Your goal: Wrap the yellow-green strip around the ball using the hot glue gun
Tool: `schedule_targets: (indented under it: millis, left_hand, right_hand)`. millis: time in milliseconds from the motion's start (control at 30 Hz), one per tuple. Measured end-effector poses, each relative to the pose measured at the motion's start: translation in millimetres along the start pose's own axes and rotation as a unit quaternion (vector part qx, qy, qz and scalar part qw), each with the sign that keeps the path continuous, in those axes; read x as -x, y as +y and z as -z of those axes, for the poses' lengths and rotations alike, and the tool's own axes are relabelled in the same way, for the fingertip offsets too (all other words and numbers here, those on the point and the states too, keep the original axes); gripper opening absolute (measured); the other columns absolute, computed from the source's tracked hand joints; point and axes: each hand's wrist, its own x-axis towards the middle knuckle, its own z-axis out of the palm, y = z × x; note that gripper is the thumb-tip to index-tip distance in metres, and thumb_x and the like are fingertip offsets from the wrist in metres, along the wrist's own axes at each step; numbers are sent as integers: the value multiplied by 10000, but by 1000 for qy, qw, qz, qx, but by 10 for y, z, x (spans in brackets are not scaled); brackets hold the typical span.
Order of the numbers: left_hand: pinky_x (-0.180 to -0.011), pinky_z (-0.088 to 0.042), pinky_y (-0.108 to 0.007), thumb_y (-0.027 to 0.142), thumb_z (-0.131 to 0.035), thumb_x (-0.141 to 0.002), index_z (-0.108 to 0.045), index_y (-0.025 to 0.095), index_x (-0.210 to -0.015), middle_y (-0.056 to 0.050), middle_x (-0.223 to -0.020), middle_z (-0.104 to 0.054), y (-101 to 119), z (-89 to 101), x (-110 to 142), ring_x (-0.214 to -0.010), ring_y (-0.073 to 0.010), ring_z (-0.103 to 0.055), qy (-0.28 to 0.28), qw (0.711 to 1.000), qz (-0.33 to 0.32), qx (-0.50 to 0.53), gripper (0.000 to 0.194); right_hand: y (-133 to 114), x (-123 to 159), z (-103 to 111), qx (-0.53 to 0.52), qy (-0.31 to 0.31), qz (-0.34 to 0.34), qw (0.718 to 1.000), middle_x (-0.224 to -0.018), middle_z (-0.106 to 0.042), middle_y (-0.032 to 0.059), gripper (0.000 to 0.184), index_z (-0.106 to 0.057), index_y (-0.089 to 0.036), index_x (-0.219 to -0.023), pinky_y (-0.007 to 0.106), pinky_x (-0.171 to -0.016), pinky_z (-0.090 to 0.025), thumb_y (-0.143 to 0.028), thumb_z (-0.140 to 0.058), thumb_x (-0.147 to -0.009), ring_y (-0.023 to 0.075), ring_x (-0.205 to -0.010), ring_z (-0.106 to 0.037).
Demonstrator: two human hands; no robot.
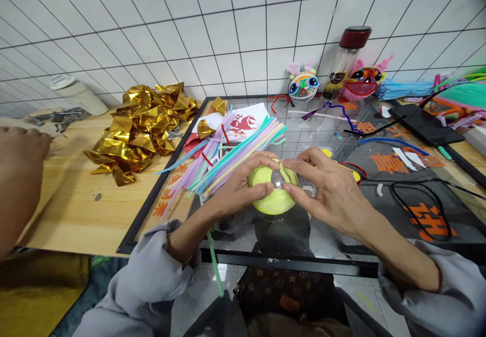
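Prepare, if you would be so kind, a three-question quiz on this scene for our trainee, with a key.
1. True or false: the bottle with the dark red lid is to the right of the gold foil in the picture.
2. Which is nearest the round object?
a) the black phone
b) the bundle of pastel strips
c) the white-lidded bottle
3. What colour wraps the round object between the left hand and right hand?

Key: 1 true; 2 b; 3 yellow.

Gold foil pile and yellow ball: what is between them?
In the head view: the black frame edge, a bundle of coloured strips, then the left hand, which holds the yellow ball.
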Motion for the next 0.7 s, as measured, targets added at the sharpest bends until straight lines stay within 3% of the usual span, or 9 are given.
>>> schedule_targets:
  millis: [367, 700]
  left_hand:
    - [-1163, -385, -457, 333, -717, -844, -663, 226, -1056, -86, -1323, -598, 59, -17, 6, -1329, -283, -537, 5, 1000, 18, -17, 243]
    - [-1172, -378, -465, 361, -717, -844, -657, 220, -1072, -99, -1329, -589, 27, -8, 5, -1339, -291, -529, -4, 999, 12, -34, 275]
  right_hand:
    - [-36, -45, -117, 14, 82, -2, 997, -909, -626, 101, 244, -723, -118, -1022, 345, -690, -500, -284, -546, -997, 219, -812, -635]
    - [-61, -85, -94, -19, 85, -29, 996, -830, -622, 58, 170, -718, -161, -869, 316, -649, -462, -219, -571, -933, 189, -750, -607]
